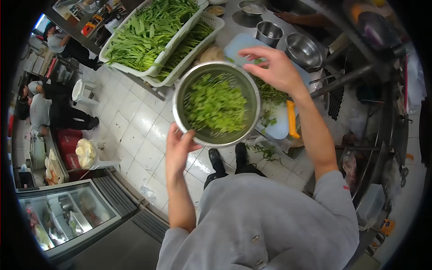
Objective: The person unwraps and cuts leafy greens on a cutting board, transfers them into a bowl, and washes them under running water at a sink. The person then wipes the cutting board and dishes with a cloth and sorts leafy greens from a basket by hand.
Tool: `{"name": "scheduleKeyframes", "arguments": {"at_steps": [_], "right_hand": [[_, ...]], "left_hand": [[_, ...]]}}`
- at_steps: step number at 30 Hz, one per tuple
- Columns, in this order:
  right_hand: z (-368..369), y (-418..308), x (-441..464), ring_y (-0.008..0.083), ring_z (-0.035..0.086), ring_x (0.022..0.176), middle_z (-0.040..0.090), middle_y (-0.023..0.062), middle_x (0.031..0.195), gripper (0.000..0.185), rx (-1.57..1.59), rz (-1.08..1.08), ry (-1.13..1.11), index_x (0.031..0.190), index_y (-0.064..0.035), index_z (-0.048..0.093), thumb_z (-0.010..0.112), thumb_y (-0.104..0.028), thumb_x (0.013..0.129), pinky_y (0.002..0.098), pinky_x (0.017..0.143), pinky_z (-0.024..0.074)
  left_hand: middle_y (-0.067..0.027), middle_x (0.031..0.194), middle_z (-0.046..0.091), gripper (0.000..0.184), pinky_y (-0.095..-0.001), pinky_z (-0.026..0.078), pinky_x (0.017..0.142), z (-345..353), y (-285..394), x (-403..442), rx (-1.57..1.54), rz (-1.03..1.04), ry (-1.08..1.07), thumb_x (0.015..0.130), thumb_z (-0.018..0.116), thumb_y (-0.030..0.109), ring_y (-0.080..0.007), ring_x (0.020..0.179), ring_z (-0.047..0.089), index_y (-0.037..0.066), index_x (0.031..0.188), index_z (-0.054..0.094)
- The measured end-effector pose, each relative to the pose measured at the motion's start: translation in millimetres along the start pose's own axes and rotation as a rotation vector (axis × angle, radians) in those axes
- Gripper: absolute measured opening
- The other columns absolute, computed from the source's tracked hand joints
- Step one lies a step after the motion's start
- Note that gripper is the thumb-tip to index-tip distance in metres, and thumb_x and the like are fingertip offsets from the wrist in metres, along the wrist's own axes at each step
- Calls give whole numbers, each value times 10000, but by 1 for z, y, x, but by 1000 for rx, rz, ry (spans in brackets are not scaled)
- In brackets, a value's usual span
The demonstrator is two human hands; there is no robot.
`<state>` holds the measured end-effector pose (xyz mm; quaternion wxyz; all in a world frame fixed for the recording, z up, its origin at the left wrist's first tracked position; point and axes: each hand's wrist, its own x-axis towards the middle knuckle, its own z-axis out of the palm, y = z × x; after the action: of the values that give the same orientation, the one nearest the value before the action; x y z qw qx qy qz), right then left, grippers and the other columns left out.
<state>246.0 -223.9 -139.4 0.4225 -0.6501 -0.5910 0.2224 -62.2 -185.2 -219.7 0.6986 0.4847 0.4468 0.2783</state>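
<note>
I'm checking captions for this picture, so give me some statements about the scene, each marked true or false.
1. The left hand touches the metal bowl. True.
2. The metal bowl holds sliced carrots. False: it holds green leaves.
3. The right hand grips the yellow handle. False: the hand is open, apart from the handle.
4. Both white baskets hold greens. True.
5. Dark shoes show below the metal bowl. True.
</note>
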Motion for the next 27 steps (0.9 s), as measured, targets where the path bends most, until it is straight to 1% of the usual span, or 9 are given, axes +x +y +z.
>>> {"name": "scheduleKeyframes", "arguments": {"at_steps": [3, 5, 7, 9, 11, 16, 21, 23, 27], "right_hand": [[-6, 101, -6, 276, 525, 1235, 524, 143, 1372, 614, -414, 30, -166, 1316, -126, 568, 793, -233, 754, 464, 1023, 436], [31, 134, -26, 294, 436, 1315, 416, 157, 1460, 720, -688, 203, -204, 1351, -198, 537, 816, -311, 697, 506, 1063, 375], [46, 142, -33, 322, 444, 1295, 407, 146, 1459, 586, -677, 294, -262, 1299, -197, 579, 750, -222, 739, 516, 1011, 417], [39, 150, -20, 335, 482, 1252, 459, 153, 1415, 529, -590, 402, -348, 1273, -178, 595, 705, -154, 756, 496, 988, 439], [18, 168, -15, 338, 606, 1050, 635, 178, 1153, 442, -556, 302, -258, 1189, -89, 631, 655, -92, 747, 393, 936, 484], [-48, 133, 2, 219, 618, 899, 675, 145, 992, 429, -307, 216, -220, 1117, -25, 654, 752, -175, 727, 320, 842, 474], [-96, 69, 14, 98, 584, 912, 657, 42, 1015, 399, -156, 203, -120, 1137, 20, 637, 765, -132, 792, 257, 798, 486], [-109, 30, 17, 85, 580, 857, 671, 27, 982, 372, -7, 153, -114, 1145, 1, 649, 738, -130, 808, 236, 772, 468], [-120, -19, 22, 80, 595, 947, 645, 29, 1051, 330, 90, -56, -113, 1144, 28, 615, 705, -63, 840, 234, 838, 488]], "left_hand": [[-122, 935, 648, 312, -248, 595, 570, -33, -17, -16, -25, -3, 125, 902, 543, 40, -146, 669, 659, 16, 1204, 469], [-126, 944, 645, 268, -252, 591, 573, -45, -26, -26, -45, -14, 187, 903, 535, 38, -144, 657, 655, 28, 1164, 469], [-128, 950, 643, 242, -255, 589, 576, -59, -36, -34, -47, -44, 244, 904, 531, 35, -141, 651, 652, 38, 1137, 470], [-128, 951, 642, 227, -257, 588, 581, -65, -40, -39, -49, -75, 270, 904, 529, 33, -142, 652, 654, 46, 1122, 467], [-127, 954, 642, 220, -257, 587, 582, -70, -44, -46, -47, -102, 281, 905, 527, 31, -143, 652, 655, 50, 1115, 464], [-129, 984, 637, 210, -258, 587, 582, -69, -42, -49, -63, -100, 269, 916, 518, 35, -145, 670, 661, 37, 1117, 457], [-112, 994, 644, 238, -255, 599, 585, -53, -31, -39, -43, -41, 231, 927, 509, 41, -148, 671, 680, 43, 1158, 456], [-143, 1047, 622, 213, -264, 599, 618, -40, -21, -31, -21, -25, 189, 933, 510, 44, -167, 730, 680, 28, 1137, 447], [-131, 1107, 589, 202, -257, 601, 634, -21, -18, -13, 1, -9, 111, 931, 517, 44, -169, 759, 685, 29, 1120, 449]]}}
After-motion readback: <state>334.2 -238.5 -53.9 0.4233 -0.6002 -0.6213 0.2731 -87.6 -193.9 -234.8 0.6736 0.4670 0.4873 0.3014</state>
